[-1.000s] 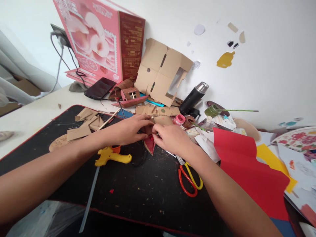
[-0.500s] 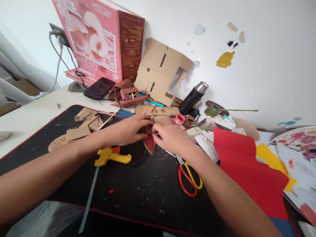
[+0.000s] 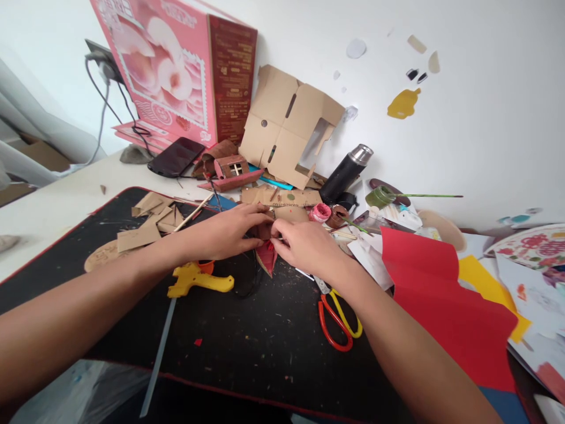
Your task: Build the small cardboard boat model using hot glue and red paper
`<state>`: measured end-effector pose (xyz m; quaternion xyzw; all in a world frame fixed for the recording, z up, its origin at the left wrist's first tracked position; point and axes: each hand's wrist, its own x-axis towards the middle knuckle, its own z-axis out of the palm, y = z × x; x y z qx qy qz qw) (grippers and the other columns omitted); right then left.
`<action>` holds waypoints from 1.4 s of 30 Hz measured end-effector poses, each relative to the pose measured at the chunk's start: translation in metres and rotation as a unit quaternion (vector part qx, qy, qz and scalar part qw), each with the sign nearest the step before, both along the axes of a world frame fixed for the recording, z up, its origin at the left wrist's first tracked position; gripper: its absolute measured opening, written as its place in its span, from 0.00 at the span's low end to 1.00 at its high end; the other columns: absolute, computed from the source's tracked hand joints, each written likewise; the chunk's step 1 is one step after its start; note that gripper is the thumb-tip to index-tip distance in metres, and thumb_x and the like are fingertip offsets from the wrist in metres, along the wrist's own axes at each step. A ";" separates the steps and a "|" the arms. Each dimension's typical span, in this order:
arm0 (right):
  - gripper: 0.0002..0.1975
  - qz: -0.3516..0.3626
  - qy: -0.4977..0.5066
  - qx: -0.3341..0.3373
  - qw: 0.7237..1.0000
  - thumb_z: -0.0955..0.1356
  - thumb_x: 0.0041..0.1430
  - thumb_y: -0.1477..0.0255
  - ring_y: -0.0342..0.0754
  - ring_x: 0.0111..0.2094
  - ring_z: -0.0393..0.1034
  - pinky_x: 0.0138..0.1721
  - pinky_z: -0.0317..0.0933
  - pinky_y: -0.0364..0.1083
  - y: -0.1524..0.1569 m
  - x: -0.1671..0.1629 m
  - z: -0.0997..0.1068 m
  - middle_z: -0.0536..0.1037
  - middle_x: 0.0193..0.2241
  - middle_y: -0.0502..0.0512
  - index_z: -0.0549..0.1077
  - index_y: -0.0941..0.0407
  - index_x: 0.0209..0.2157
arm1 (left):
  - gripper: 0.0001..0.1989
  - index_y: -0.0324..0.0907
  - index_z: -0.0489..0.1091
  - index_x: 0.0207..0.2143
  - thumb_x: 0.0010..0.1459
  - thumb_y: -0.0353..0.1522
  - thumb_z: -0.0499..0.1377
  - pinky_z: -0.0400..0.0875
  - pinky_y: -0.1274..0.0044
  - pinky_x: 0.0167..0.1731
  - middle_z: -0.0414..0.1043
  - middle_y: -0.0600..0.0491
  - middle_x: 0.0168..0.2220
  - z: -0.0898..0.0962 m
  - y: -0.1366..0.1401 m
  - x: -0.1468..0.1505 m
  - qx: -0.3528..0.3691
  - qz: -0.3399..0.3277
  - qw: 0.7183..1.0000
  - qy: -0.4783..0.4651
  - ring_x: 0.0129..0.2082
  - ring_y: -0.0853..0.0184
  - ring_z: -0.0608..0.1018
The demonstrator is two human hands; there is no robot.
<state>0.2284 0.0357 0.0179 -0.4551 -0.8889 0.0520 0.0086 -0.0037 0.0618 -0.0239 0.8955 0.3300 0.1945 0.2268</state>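
Observation:
Over the black mat, my left hand (image 3: pixel 241 231) is curled with thumb and fingers around a small cardboard model boat (image 3: pixel 266 260). Its red, pointed end sticks out toward me, while its brown far part is mostly covered by my fingers. My right hand (image 3: pixel 301 242) meets the left at the boat, thumb and forefinger pinched together. What lies in that pinch is too small to make out. A yellow glue gun (image 3: pixel 198 279) with a long glue stick lies below my left wrist. Scissors (image 3: pixel 336 318) with red and yellow handles lie beside my right forearm.
Behind my hands stand a second model boat (image 3: pixel 232 172), a cut cardboard sheet (image 3: pixel 286 118), a black thermos (image 3: pixel 346 174) and paint jars (image 3: pixel 320 212). Cardboard scraps (image 3: pixel 143 232) lie at left. Red paper (image 3: pixel 441 300) covers the right side. A pink box (image 3: pixel 168 70) stands against the wall.
Both hands stay at the model boat in nearly the same pose, with only a slight shift of the right fingertips. The view has moved a little.

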 end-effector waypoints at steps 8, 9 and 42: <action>0.06 -0.037 0.129 -0.068 0.989 0.68 0.73 0.72 0.44 0.27 0.65 0.32 0.48 0.46 -0.002 0.006 -0.003 0.78 0.27 0.47 0.79 0.55 0.42 | 0.18 0.44 0.75 0.59 0.70 0.38 0.60 0.68 0.63 0.68 0.72 0.42 0.67 0.003 0.000 -0.001 -0.017 0.000 1.000 0.000 0.69 0.52 0.72; 0.06 -0.048 0.150 -0.076 0.985 0.68 0.73 0.72 0.43 0.27 0.65 0.32 0.49 0.45 -0.002 0.008 -0.005 0.77 0.27 0.46 0.78 0.55 0.41 | 0.18 0.44 0.75 0.59 0.70 0.38 0.60 0.68 0.63 0.67 0.72 0.42 0.67 0.003 0.000 -0.001 -0.016 -0.001 1.000 0.001 0.68 0.52 0.73; 0.04 -0.028 0.165 -0.012 0.986 0.70 0.74 0.71 0.46 0.32 0.72 0.34 0.52 0.46 -0.006 0.010 -0.029 0.84 0.37 0.53 0.79 0.54 0.45 | 0.19 0.44 0.76 0.58 0.72 0.43 0.57 0.66 0.62 0.69 0.70 0.43 0.69 0.008 0.001 0.002 -0.033 -0.001 0.999 0.012 0.70 0.50 0.72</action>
